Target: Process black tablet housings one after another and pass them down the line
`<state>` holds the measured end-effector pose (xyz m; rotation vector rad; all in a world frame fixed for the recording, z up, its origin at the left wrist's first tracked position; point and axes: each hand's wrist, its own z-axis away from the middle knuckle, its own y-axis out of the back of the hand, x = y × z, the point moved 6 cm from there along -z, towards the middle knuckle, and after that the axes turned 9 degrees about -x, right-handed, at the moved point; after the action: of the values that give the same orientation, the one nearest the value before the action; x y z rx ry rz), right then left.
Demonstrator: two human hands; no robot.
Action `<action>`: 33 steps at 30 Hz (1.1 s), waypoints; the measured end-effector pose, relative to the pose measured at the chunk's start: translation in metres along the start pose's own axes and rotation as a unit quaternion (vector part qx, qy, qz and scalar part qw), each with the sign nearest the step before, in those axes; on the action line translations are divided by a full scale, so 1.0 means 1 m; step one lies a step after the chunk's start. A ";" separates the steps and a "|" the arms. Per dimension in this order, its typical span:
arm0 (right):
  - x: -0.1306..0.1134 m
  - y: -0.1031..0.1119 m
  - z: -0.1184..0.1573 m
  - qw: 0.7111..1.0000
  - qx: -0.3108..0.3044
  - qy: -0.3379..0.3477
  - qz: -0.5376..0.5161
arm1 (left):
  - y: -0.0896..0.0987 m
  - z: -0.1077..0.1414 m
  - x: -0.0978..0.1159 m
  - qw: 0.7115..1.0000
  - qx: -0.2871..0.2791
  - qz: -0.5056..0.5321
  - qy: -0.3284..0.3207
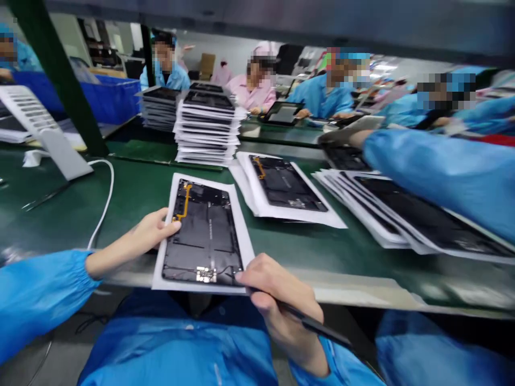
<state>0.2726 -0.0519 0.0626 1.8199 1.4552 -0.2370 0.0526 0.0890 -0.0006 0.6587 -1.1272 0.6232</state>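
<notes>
A black device housing (201, 230) lies on a white sheet (245, 236) at the front edge of the green bench. It has an orange flex strip (186, 201) at its upper left and a small board (206, 274) near its lower edge. My left hand (155, 230) grips the left edge of the housing and sheet, thumb on top. At the lower right corner, my right hand (284, 305) is closed around a dark, slender tool (317, 325). The tool's tip is hidden by my fingers.
Another housing (285, 182) on white sheets lies behind, with more layered at the right (426, 214) under a co-worker's blue sleeve (442, 171). Tall stacks (207, 128), a white stand (60, 145) with cable, tweezers (44, 197) and a blue bin (116, 99) stand around.
</notes>
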 end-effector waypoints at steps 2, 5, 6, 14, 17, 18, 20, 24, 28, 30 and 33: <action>-0.001 -0.019 -0.004 0.999 -0.031 -0.013 0.002 | 0.001 0.005 -0.002 0.994 -0.022 -0.101 -0.017; 0.001 -0.038 -0.004 0.995 -0.084 -0.058 0.016 | 0.011 0.024 0.011 0.923 0.047 -0.374 -0.083; 0.002 -0.043 -0.002 0.993 -0.098 -0.068 0.020 | 0.012 0.032 0.015 0.883 0.074 -0.450 -0.107; 0.000 -0.078 0.005 0.988 -0.132 -0.038 0.068 | -0.021 0.076 0.008 0.836 0.036 -0.466 -0.288; 0.005 -0.085 0.005 0.985 -0.149 -0.032 0.076 | -0.023 0.080 0.004 0.850 0.032 -0.437 -0.294; 0.007 -0.086 0.005 0.985 -0.153 -0.028 0.081 | -0.023 0.081 0.004 0.850 0.033 -0.433 -0.298; 0.008 -0.089 0.006 0.984 -0.154 0.001 0.094 | -0.026 0.082 0.001 0.846 0.036 -0.432 -0.309; 0.009 -0.095 0.008 0.983 -0.147 0.028 0.110 | -0.033 0.081 -0.004 0.845 0.041 -0.436 -0.309; 0.009 -0.093 0.009 0.987 -0.117 0.015 0.111 | -0.038 0.079 0.000 0.844 0.068 -0.439 -0.300; 0.008 -0.087 0.008 0.990 -0.085 0.013 0.108 | -0.039 0.076 0.005 0.857 0.069 -0.422 -0.287; 0.006 -0.080 0.003 0.994 -0.062 0.011 0.094 | -0.038 0.071 0.012 0.897 0.066 -0.362 -0.247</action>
<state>0.2046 -0.0458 0.0210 1.8481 1.2734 -0.0301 0.0415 0.0120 0.0249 1.3211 -1.1913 -0.1286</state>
